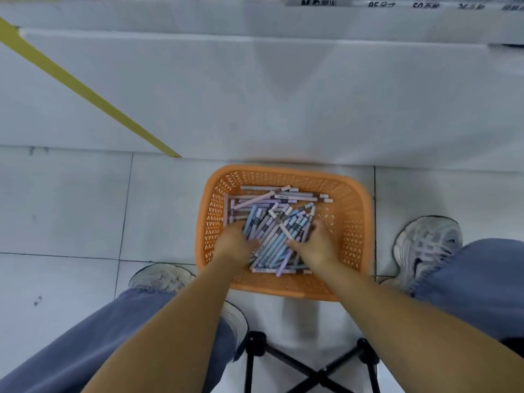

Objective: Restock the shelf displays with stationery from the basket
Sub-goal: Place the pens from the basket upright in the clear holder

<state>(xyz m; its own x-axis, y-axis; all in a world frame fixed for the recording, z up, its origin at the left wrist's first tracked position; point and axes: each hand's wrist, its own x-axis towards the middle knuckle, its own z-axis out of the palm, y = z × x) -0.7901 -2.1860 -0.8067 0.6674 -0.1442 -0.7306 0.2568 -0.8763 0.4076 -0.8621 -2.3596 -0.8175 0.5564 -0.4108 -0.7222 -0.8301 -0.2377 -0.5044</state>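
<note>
**Both hands in the basket, gathering pens**

The white shelf [255,95] base fills the top of the view, and none of its display slots can be seen from here. Below it, on the tiled floor [71,208], an orange basket [354,199] sits just in front of the shelf, between the person's feet. A black folding stool [312,373] shows at the bottom edge.

The pens [272,222] are in the basket in a loose, crossed heap. Lilac ones lie mostly toward the far side, and blue ones are bunched in the middle.

The left hand [235,245] and right hand [317,245] reach down into the heap on either side of the blue bunch, with the thumbs toward each other. Their fingertips are buried among the pens and blurred, so I cannot tell whether either hand has closed on any.

The step looks like scooping up a handful to carry to the shelf. It would go best with one colour at a time. The hands could press the bunch together so the pens line up in parallel, then square the ends against the basket floor before lifting. Crossed pens are likely to slip out of a bundle. A smaller, tidy handful should slot into a display more easily than a large tangled one.
</note>
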